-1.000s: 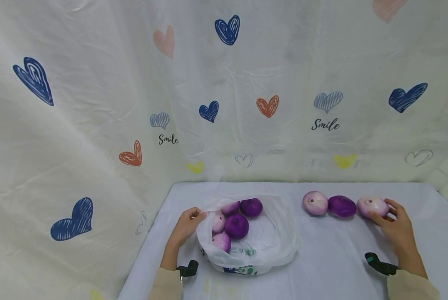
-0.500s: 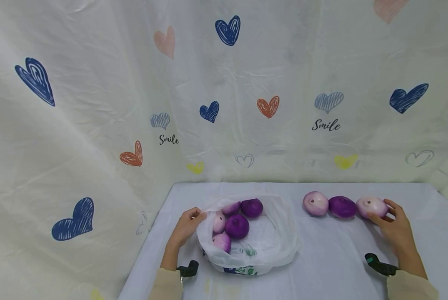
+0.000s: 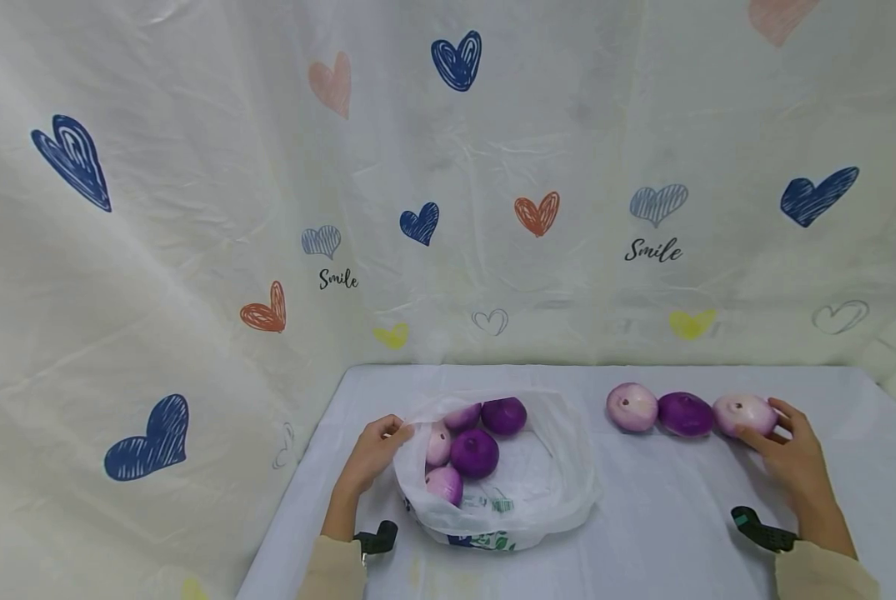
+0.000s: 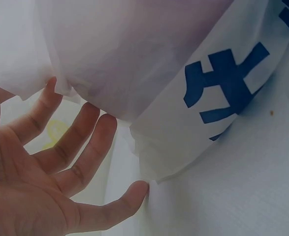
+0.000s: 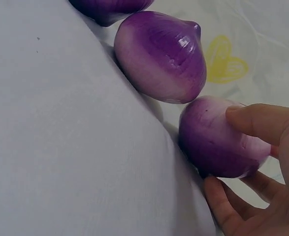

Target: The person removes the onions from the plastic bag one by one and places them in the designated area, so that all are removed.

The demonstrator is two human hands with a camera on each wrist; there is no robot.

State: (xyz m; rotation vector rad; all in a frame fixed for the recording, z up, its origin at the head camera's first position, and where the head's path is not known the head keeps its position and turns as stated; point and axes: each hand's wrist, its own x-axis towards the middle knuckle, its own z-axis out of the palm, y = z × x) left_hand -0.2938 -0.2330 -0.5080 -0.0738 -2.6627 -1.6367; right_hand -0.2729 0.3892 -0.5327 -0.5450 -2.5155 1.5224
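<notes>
My left hand (image 3: 376,450) pinches the left rim of a white plastic bag (image 3: 578,500) in the head view. Seen from the left wrist, its other fingers (image 4: 87,147) spread below the bag's edge, beside blue print. Several purple and pale onions (image 3: 473,453) lie inside the open bag, mostly on its left side. On the right, my right hand (image 3: 793,450) holds a pale purple onion (image 3: 743,414) at the end of a row of three. The right wrist view has the thumb (image 5: 257,120) on top of that onion and fingers beneath, with the middle onion (image 5: 161,59) touching it.
A white cloth covers the table (image 3: 665,517). Behind it hangs a pale curtain (image 3: 568,125) printed with hearts and the word Smile. The leftmost onion (image 3: 632,407) of the row sits right of the bag, near the table's back edge.
</notes>
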